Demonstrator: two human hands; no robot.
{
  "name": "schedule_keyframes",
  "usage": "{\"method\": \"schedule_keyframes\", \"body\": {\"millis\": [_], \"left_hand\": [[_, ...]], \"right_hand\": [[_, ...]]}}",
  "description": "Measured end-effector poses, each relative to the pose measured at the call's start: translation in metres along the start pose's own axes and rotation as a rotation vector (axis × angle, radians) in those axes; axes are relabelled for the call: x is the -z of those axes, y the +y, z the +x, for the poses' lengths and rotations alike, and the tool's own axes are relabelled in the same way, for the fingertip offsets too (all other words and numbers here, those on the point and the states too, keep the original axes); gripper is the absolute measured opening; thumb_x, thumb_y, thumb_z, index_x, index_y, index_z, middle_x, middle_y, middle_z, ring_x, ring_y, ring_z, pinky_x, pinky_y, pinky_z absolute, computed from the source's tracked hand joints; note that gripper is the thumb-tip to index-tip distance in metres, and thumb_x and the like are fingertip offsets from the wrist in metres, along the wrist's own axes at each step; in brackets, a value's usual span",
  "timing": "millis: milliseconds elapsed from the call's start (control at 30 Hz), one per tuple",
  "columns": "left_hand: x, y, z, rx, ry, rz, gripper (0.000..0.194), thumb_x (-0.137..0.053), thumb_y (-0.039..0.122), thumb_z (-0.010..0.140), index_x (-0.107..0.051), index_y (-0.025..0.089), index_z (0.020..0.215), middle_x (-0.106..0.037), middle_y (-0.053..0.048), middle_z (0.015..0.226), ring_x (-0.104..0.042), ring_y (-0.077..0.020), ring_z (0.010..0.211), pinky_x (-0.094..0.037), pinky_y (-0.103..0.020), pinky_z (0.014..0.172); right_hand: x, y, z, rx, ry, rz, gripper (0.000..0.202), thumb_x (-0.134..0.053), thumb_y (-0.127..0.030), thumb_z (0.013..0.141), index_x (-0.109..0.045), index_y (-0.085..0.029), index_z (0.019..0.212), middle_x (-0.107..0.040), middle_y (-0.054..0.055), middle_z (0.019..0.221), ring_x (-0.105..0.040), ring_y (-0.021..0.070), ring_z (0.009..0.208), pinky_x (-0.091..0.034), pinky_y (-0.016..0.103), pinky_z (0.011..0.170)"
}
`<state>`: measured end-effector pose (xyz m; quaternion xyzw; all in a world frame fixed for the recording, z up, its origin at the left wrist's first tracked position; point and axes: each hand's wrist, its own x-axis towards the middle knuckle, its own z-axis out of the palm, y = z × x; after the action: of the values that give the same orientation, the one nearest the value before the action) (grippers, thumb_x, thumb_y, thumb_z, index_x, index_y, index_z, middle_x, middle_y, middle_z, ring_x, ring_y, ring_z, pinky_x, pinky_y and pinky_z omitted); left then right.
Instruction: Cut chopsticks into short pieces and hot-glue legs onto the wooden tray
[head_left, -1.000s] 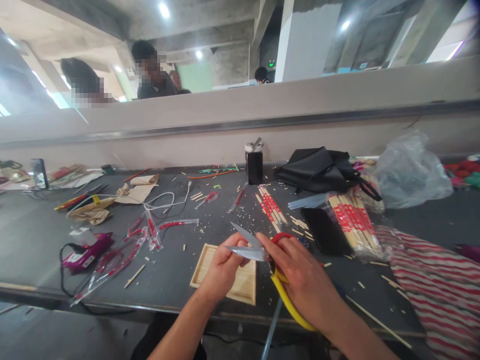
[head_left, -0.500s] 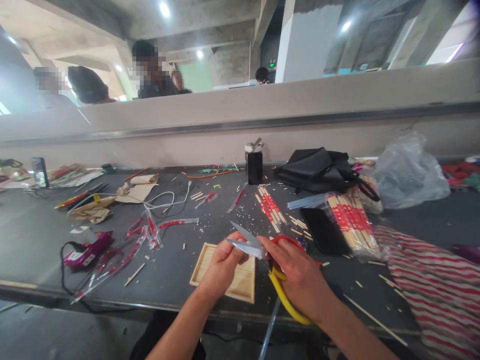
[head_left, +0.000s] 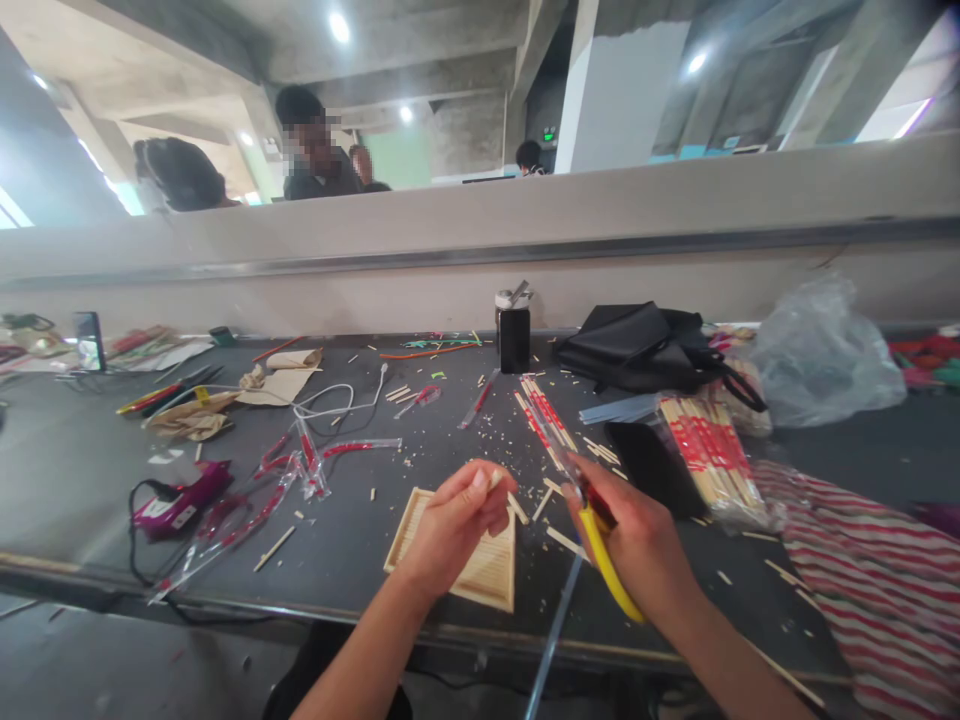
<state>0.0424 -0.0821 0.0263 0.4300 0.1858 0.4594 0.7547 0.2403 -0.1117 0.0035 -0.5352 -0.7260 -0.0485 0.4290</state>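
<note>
My left hand (head_left: pixel 455 525) is closed in a pinch over a small wooden tray (head_left: pixel 487 588) made of sticks. The tip of a short wooden stick (head_left: pixel 495 480) shows between its thumb and fingers. To the right, my right hand (head_left: pixel 641 535) grips yellow-handled scissors (head_left: pixel 609 565), their blades pointing away from me and apart from my left hand. Cut stick pieces (head_left: pixel 567 543) lie on the dark table between both hands. A bluish strip (head_left: pixel 553 640) runs down past the table edge below the scissors.
Red-wrapped chopsticks (head_left: pixel 541 415) and a black phone (head_left: pixel 651 468) lie beyond my right hand, near a packed chopstick bundle (head_left: pixel 709 455). A purple glue-gun-like tool (head_left: pixel 184 505) sits left by torn wrappers (head_left: pixel 306 465). A bottle (head_left: pixel 514 335) and black bag (head_left: pixel 637 345) stand behind.
The scissors have moved right, away from my left hand, and their blades now point forward. More cut stick pieces lie between the hands. My left hand stays over the tray.
</note>
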Motion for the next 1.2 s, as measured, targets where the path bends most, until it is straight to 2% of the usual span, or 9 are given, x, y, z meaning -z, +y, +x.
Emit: {"method": "schedule_keyframes", "body": {"millis": [100,200,400,567,667,767,867,1067,1200], "left_hand": [[0.002,0.003,0.002,0.014,0.02,-0.035,0.026,-0.052,0.032,0.09,-0.064,0.01,0.095,-0.03,0.004,0.066,-0.028,-0.0078,0.058,-0.026,-0.023,0.056],[0.003,0.003,0.003,0.013,0.058,-0.028,0.024,-0.052,0.03,0.09,-0.065,0.01,0.092,-0.032,0.004,0.065,-0.031,-0.0069,0.057,-0.026,-0.022,0.055],[0.004,0.002,0.003,-0.07,0.1,0.041,0.011,-0.058,0.026,0.087,-0.059,0.016,0.091,-0.057,-0.002,0.076,-0.048,-0.0101,0.065,-0.034,-0.024,0.063],[0.008,0.003,0.004,-0.086,0.124,0.076,0.01,-0.059,0.023,0.087,-0.054,0.017,0.093,-0.064,-0.005,0.083,-0.053,-0.0116,0.071,-0.035,-0.024,0.065],[0.006,0.003,0.004,-0.088,0.118,0.101,0.011,-0.06,0.024,0.086,-0.053,0.018,0.092,-0.062,-0.002,0.079,-0.049,-0.0093,0.064,-0.032,-0.022,0.06],[0.003,0.003,0.004,-0.121,0.132,0.129,0.011,-0.06,0.024,0.086,-0.055,0.019,0.093,-0.048,0.004,0.066,-0.037,-0.0069,0.056,-0.025,-0.022,0.054],[0.001,0.002,0.003,-0.12,0.144,0.174,0.011,-0.054,0.028,0.088,-0.057,0.017,0.089,-0.039,0.004,0.064,-0.033,-0.0083,0.058,-0.025,-0.023,0.056],[0.002,-0.002,0.003,-0.178,0.18,0.484,0.021,-0.05,0.036,0.09,-0.057,0.016,0.084,-0.045,0.002,0.069,-0.038,-0.0109,0.064,-0.032,-0.023,0.061],[0.001,-0.001,0.003,-0.238,0.163,0.718,0.02,-0.048,0.033,0.091,-0.056,0.017,0.082,-0.049,0.002,0.068,-0.041,-0.0109,0.063,-0.034,-0.022,0.06]], "right_hand": [[-0.003,0.0,-0.003,0.015,-0.044,0.021,0.041,-0.047,-0.007,0.086,-0.053,-0.019,0.125,-0.069,0.007,0.109,-0.067,0.0186,0.093,-0.055,0.031,0.082],[-0.005,-0.002,-0.005,-0.001,-0.084,0.041,0.042,-0.049,-0.008,0.085,-0.053,-0.02,0.125,-0.068,0.007,0.112,-0.067,0.0187,0.095,-0.056,0.03,0.081],[-0.007,-0.002,-0.005,-0.036,-0.093,0.041,0.041,-0.051,-0.01,0.084,-0.055,-0.021,0.124,-0.07,0.005,0.107,-0.069,0.0177,0.089,-0.056,0.028,0.077],[-0.007,-0.004,-0.004,-0.053,-0.163,0.045,0.04,-0.051,-0.014,0.086,-0.056,-0.022,0.125,-0.069,0.005,0.11,-0.068,0.0191,0.092,-0.056,0.029,0.078],[-0.005,-0.008,-0.002,-0.049,-0.221,0.025,0.04,-0.049,-0.016,0.087,-0.055,-0.023,0.126,-0.067,0.006,0.114,-0.066,0.0211,0.098,-0.056,0.031,0.08],[-0.002,-0.011,-0.001,-0.042,-0.257,0.003,0.041,-0.049,-0.017,0.088,-0.054,-0.024,0.128,-0.066,0.006,0.117,-0.065,0.022,0.101,-0.055,0.033,0.082],[-0.003,-0.013,0.0,-0.059,-0.296,-0.004,0.041,-0.048,-0.016,0.088,-0.054,-0.025,0.128,-0.065,0.006,0.118,-0.064,0.0217,0.101,-0.054,0.034,0.085],[-0.003,-0.016,0.001,-0.082,-0.37,-0.014,0.048,-0.051,-0.011,0.085,-0.052,-0.027,0.13,-0.065,0.005,0.116,-0.064,0.021,0.099,-0.053,0.035,0.086],[0.0,-0.02,0.001,-0.092,-0.412,-0.032,0.055,-0.056,-0.01,0.079,-0.051,-0.028,0.131,-0.064,0.006,0.115,-0.063,0.0219,0.1,-0.052,0.036,0.086]]}}
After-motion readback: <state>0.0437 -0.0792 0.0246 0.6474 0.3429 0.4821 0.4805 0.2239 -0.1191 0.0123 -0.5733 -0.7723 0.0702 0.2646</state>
